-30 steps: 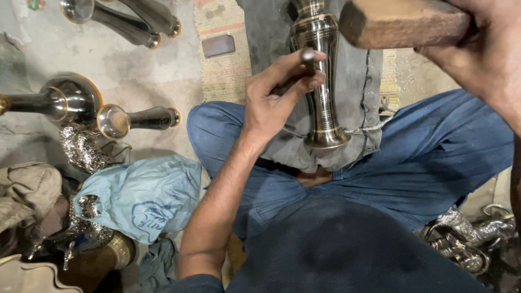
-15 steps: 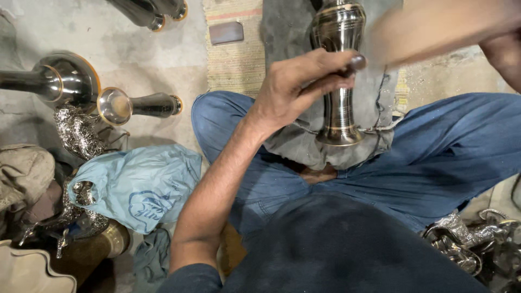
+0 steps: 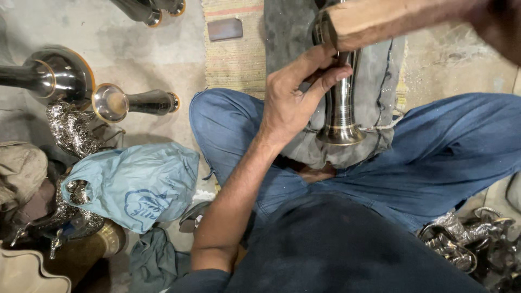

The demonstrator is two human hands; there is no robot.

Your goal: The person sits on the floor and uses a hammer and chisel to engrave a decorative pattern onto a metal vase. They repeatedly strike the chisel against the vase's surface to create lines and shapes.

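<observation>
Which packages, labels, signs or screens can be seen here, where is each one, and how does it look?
Plastic bag: on the floor at lower left, beside the person's knee; crumpled, light blue, with a dark blue printed emblem.
Dark flat rectangle: on the striped mat at the top; possibly a phone, I cannot tell.
No signs or labels show.

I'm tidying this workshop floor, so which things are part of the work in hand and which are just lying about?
In use:
- left hand gripping a small tool against the metal vase
- wooden mallet above it, right hand at its far end
- grey cloth under the vase

Lying about:
- blue plastic bag
- metal vessels
- dark flat block
</observation>
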